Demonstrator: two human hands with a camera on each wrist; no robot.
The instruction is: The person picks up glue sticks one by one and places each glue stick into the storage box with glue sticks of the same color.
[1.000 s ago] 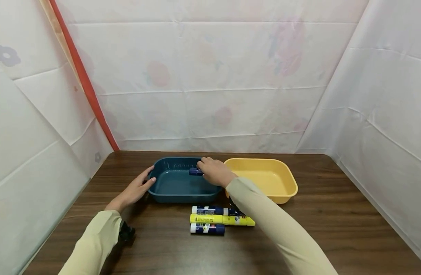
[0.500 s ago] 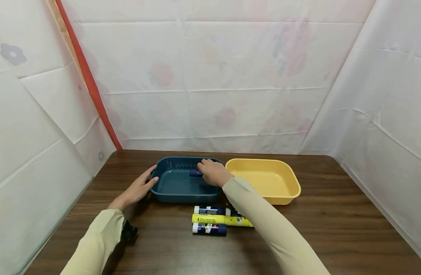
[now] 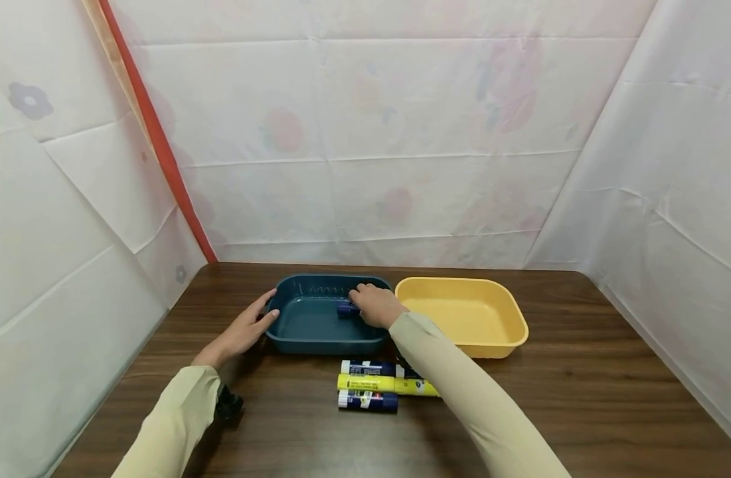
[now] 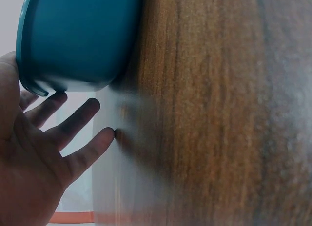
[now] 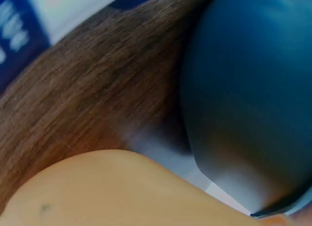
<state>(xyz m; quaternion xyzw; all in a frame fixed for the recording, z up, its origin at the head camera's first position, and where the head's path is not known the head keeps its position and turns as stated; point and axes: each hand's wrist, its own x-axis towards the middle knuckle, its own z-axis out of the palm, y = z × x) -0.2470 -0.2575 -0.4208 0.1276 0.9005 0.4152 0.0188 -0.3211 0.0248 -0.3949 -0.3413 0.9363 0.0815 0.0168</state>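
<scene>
In the head view my right hand (image 3: 377, 307) is inside the right part of the dark blue tray (image 3: 329, 347). It grips a navy glue stick (image 3: 346, 310); one end sticks out to the left, the rest is hidden by the fingers. My left hand (image 3: 240, 336) rests against the tray's left end, thumb on the near side, fingers extended. The left wrist view has that hand (image 4: 44, 153) spread beside the tray wall (image 4: 83, 36), fingertips at its outside. In the right wrist view neither the right hand's grip nor the glue stick shows; the tray's outer wall (image 5: 243, 89) fills the right.
To the right, close beside the blue tray, stands a yellow tray (image 3: 461, 350). In front lie two navy glue sticks (image 3: 368, 401) with white ends and a yellow marker (image 3: 368, 383) between them. Another dark item is partly hidden by the right sleeve (image 3: 461, 392).
My right hand has lowered slightly into the blue tray, still holding the glue stick. The left hand stays at the tray's end. The whole head view has shifted a little.
</scene>
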